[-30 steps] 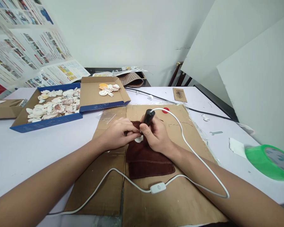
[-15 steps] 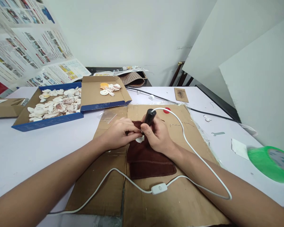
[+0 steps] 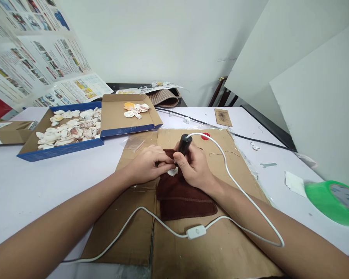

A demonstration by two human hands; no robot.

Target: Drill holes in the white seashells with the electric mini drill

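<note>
L hand [image 3: 148,164]: wht shell [image 3: 172,171] | R hand [image 3: 195,164]: blk tool [image 3: 185,144] | brn cloth [image 3: 187,207] below

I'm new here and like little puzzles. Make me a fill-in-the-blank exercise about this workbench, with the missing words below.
The right hand grips a tool that is ____ in colour.
The cord coming out of the tool is ____ in colour.
The blue-sided box holds a pile of mostly white ____.
The thick roll of tape is coloured ____.

Missing words: black; white; shells; green.
</note>
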